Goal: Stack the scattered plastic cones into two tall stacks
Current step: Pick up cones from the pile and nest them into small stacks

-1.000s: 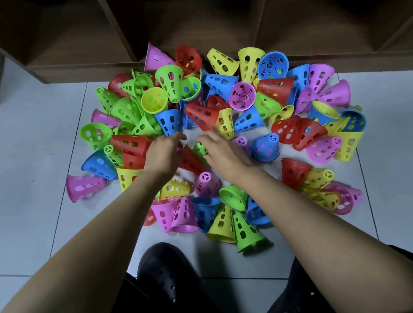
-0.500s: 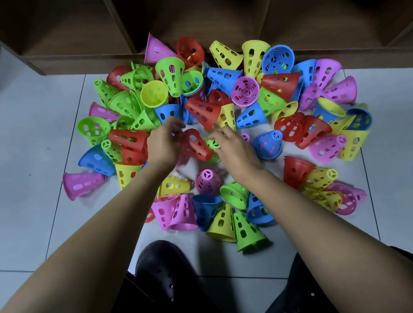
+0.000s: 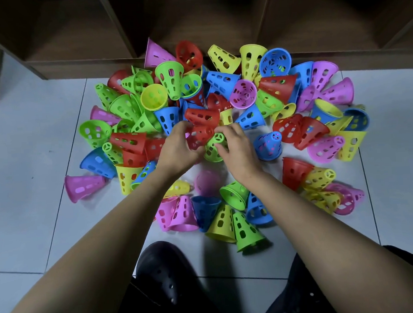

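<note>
The fingers of the left hand are curled round a red cone, thumb below and fingertips over its upper side. Half a second earlier that cone lay loose between the two hands, beyond the left hand's fingertips. It is now tilted, with its narrow end pointing up and to the right.

The right hand has closed on a green cone. Its forefinger lies over the spoked narrow end and its thumb is against the side. More of this cone shows than before, when only a sliver of green peeped out at the fingertips. The red and green cones touch where the hands meet.

Both cones sit at the near middle of the heap of cones, a mix of red, blue, yellow, green and pink spread over the floor. No stack has yet been built.

A blue cone stands just right of the right hand. Near the wrists, a pink cone that was sharp earlier now shows as a blur. A wooden shelf runs along the far edge of the heap, and a black shoe rests on the tiles between the forearms.
</note>
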